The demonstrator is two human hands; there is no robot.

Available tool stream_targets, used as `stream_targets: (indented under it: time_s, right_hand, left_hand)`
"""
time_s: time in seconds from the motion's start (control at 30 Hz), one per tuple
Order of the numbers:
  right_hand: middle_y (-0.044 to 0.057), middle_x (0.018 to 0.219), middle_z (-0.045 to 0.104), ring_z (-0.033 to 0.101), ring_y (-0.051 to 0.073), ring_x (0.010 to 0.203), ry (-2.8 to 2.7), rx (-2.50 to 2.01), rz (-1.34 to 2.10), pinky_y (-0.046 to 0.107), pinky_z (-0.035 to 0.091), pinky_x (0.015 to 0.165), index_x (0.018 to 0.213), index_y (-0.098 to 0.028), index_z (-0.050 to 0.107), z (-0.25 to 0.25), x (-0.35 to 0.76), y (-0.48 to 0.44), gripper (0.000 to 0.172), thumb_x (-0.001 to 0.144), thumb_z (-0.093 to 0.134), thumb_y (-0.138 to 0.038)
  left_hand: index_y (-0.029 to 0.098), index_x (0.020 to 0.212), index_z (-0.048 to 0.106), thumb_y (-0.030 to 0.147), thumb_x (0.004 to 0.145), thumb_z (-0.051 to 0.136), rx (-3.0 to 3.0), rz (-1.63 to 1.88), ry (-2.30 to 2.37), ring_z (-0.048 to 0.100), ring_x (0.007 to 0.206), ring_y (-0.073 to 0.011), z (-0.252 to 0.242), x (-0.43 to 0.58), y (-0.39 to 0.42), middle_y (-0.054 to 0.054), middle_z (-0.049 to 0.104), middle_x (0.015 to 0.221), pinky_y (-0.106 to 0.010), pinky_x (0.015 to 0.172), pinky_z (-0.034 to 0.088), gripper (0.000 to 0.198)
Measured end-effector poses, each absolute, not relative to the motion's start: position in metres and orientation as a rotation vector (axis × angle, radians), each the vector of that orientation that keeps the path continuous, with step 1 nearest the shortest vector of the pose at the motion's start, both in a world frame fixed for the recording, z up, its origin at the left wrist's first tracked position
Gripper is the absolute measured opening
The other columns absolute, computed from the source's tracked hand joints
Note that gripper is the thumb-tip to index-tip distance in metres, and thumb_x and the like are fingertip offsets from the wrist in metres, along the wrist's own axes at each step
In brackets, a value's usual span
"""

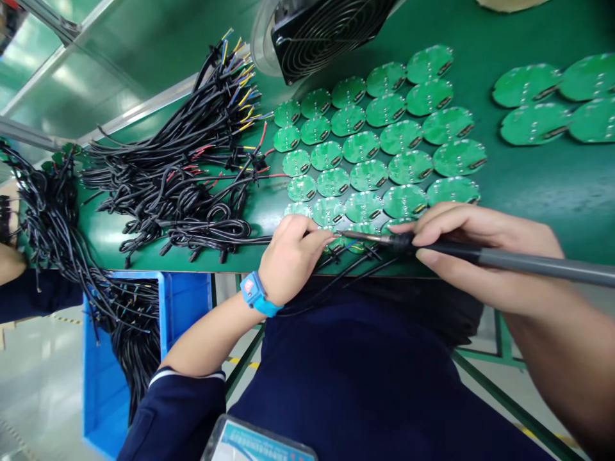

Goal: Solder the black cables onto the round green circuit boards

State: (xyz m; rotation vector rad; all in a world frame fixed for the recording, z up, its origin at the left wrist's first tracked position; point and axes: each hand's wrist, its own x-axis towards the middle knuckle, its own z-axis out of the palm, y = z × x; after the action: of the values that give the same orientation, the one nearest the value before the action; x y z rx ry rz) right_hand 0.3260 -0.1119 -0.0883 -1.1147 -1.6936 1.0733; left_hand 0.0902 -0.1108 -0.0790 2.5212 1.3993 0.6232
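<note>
My right hand (pixel 485 246) is closed around a soldering iron (pixel 538 262), whose metal tip points left. That tip meets the fingertips of my left hand (pixel 291 256), over the front row of green round circuit boards (pixel 364 206). Pinched in my left hand is a black cable (pixel 259 241) that runs off to the left. Its wire end is mostly hidden by my fingers; a bit of red shows at the iron's tip. More black cables (pixel 343 272) with coloured wire ends lie at the table edge below my hands.
Bundled black cables (pixel 177 134) cover the table's left side. A black fan (pixel 331 32) stands at the back. More circuit boards (pixel 533 125) sit at right. A blue bin (pixel 185 307) with cables is below the edge. Another person's arm (pixel 29 288) shows at far left.
</note>
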Motion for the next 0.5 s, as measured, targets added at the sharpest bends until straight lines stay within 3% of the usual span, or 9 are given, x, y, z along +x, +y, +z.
stream_targets:
  time_s: [0.5]
  right_hand:
    - [0.003, 0.074, 0.055, 0.055, 0.020, 0.072, -1.262, -1.003, 1.081, 0.039, 0.047, 0.068, 0.077, -0.024, 0.063, -0.088, 0.325, -0.114, 0.010, 0.072, 0.071, -0.027]
  left_hand:
    - [0.017, 0.089, 0.062, 0.023, 0.091, 0.051, 2.555, 0.595, 1.391, 0.047, 0.077, -0.0137, -0.080, 0.088, -0.111, -0.002, 0.053, 0.080, -0.028, 0.071, 0.042, 0.013]
